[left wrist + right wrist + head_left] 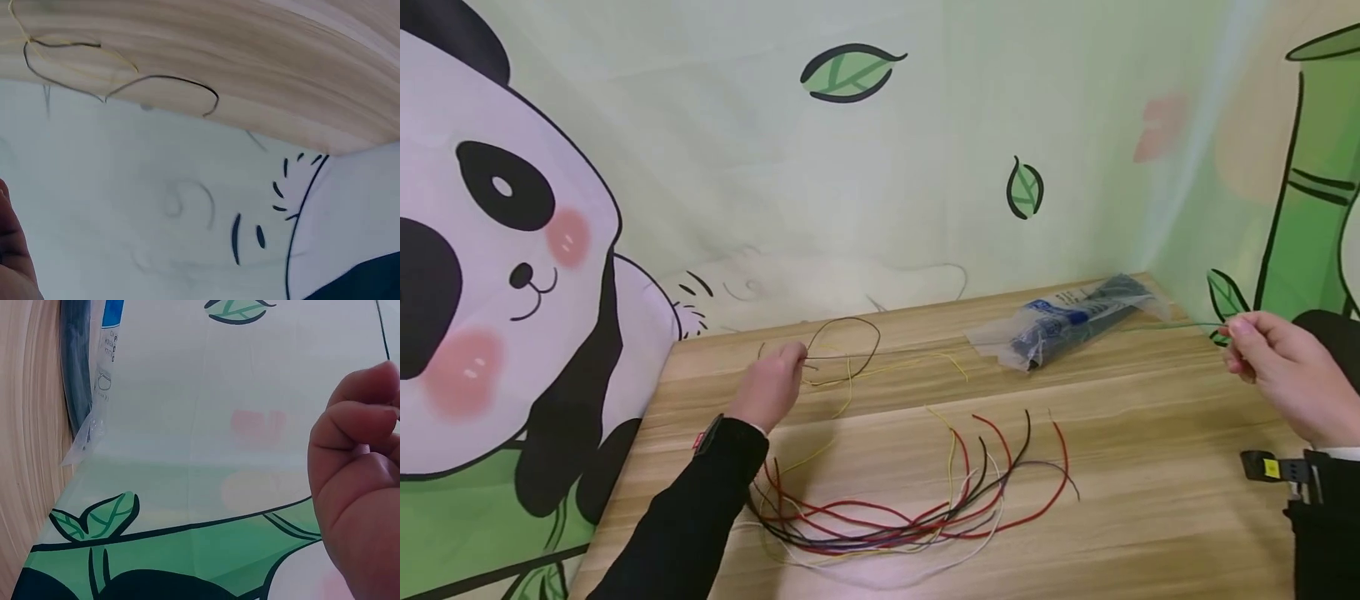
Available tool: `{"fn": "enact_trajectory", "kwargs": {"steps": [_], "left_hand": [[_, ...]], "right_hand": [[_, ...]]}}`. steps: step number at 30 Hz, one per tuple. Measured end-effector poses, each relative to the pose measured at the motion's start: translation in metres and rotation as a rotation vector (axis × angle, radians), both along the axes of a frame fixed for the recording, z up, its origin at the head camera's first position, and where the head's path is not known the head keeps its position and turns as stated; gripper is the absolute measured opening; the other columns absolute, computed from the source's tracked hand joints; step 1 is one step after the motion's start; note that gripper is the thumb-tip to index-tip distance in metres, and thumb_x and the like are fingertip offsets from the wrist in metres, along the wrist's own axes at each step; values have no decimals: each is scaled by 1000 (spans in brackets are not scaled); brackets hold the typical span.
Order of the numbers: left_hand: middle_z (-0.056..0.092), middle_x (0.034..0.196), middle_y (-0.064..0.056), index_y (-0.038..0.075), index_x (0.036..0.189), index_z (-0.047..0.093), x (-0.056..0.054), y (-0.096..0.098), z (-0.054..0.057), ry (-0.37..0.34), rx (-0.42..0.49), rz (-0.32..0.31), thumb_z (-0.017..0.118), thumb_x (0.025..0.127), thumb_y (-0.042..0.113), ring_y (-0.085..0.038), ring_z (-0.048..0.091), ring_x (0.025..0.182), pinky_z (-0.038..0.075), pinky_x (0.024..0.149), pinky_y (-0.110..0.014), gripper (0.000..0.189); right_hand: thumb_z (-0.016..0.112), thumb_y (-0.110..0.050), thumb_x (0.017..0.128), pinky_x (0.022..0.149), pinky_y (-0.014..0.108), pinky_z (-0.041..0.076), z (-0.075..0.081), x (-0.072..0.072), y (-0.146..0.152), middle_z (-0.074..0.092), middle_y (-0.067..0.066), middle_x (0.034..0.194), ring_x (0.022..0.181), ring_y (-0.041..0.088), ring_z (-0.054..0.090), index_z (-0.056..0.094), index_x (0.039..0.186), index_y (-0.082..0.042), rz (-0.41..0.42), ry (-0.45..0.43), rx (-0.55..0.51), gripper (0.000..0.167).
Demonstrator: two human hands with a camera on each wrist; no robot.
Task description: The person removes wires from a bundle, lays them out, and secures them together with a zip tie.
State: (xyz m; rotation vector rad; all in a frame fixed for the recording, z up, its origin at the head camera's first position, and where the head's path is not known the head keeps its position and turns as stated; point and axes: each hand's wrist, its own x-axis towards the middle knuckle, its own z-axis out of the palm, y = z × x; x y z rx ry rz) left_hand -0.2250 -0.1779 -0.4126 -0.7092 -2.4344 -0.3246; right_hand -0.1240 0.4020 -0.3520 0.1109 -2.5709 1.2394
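Observation:
In the head view my right hand pinches a thin green wire between thumb and forefinger, above the table's right side. The wire stretches leftward past the plastic bag. From the curled fingers of my right hand, a dark strand leads upward in the right wrist view. At the left, my left hand pinches a thin strand just above the table; its fingertips are partly hidden. A dark looped wire curves beside that hand. Only the edge of my left hand shows in the left wrist view.
A loose bundle of red, black, white and yellow wires lies across the front of the wooden table. Yellow wires lie farther back. A clear plastic bag with dark contents rests near the printed cloth backdrop.

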Motion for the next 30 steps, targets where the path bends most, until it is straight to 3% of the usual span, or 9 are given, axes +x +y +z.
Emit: {"fn": "enact_trajectory", "kwargs": {"steps": [6, 10, 14, 17, 25, 30], "left_hand": [[64, 78, -9, 2, 90, 64, 15, -31, 7, 3, 17, -48, 69, 83, -4, -24, 62, 69, 51, 63, -38, 11], [65, 83, -9, 2, 92, 66, 31, -47, 11, 12, -33, -60, 71, 81, -5, -25, 64, 76, 53, 68, -38, 13], [64, 86, -8, 2, 90, 67, 45, -61, 15, 31, -66, -46, 69, 80, -8, -25, 64, 79, 53, 70, -39, 15], [64, 88, -8, 3, 85, 68, 56, -71, 17, 59, -31, -15, 71, 75, -11, -25, 64, 79, 54, 70, -40, 18], [57, 81, -4, 7, 74, 71, 89, -89, 22, 135, 92, 18, 80, 64, -11, -17, 55, 67, 46, 57, -34, 23], [67, 77, 4, 12, 77, 72, 106, -99, 20, 102, 122, 22, 79, 62, -11, -12, 63, 66, 49, 57, -29, 29]], "right_hand": [[28, -26, 105, 58, 23, 36, -2, -1, -1, 46, 9, 82, 69, 14, 40, 46, 106, -6, 20, 13, -57, 27], [28, -30, 105, 58, 25, 35, -5, -3, -6, 46, 9, 80, 69, 15, 40, 45, 108, -1, 15, 6, -48, 33], [28, -31, 105, 58, 26, 34, -8, -4, -10, 45, 11, 80, 69, 16, 39, 44, 110, 1, 17, -5, -47, 37], [30, -30, 105, 57, 26, 36, -12, -5, -11, 46, 11, 78, 68, 16, 41, 45, 109, 1, 32, -27, -46, 35], [36, -36, 104, 53, 32, 37, -22, -9, -26, 45, 11, 74, 63, 22, 43, 48, 99, 2, 171, -204, 28, 40], [40, -31, 104, 55, 31, 42, -30, -9, -41, 53, 11, 79, 66, 21, 49, 52, 104, 4, 307, -312, -10, 37]]}}
